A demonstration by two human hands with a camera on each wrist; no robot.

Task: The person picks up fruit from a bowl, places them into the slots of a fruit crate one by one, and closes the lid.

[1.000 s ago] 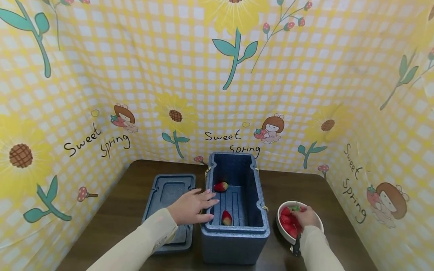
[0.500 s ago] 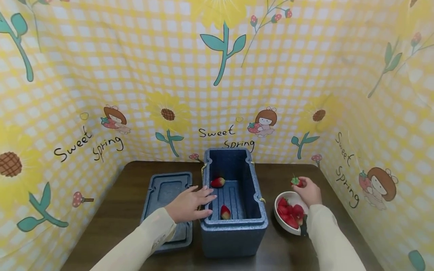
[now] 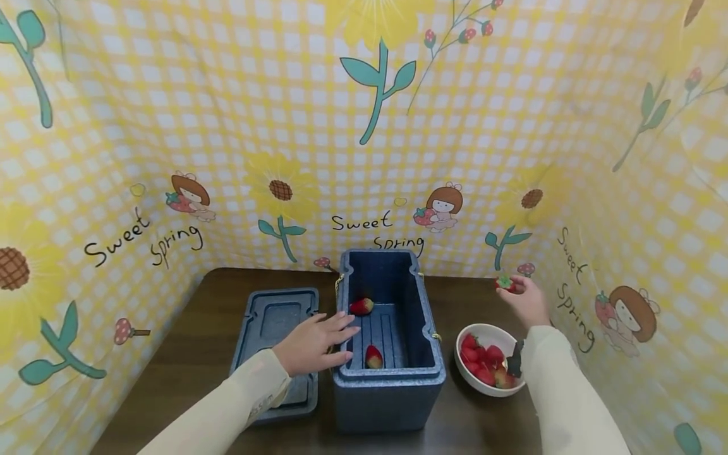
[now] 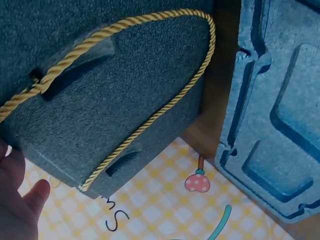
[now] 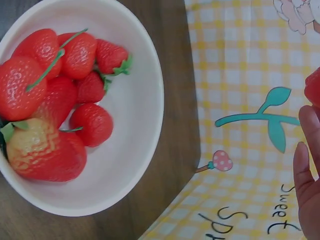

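Observation:
My right hand point(image 3: 530, 302) pinches a red strawberry point(image 3: 503, 284) with green leaves, raised beyond the bowl at the right. Only part of that strawberry point(image 5: 313, 89) shows at the edge of the right wrist view. Below it stands a white bowl point(image 5: 142, 165) of several strawberries point(image 5: 59, 102). My left hand point(image 3: 311, 344) rests on the left rim of a blue-grey foam box point(image 3: 387, 404), its fingers spread and fairly straight. Inside the box lie two strawberries, one by the left wall point(image 3: 361, 306) and one near the front point(image 3: 373, 357).
A blue-grey lid point(image 3: 279, 316) lies on the dark wooden table point(image 3: 188, 354) left of the box, partly under my left forearm. A yellow rope point(image 4: 165, 110) hangs on the box's side. Checked cloth point(image 3: 318, 95) with printed flowers walls in the table at the back and sides.
My right hand has taken a strawberry out of the bowl and moved it up and away, farther back over the table. The left hand has stayed on the box rim; the view has shifted slightly.

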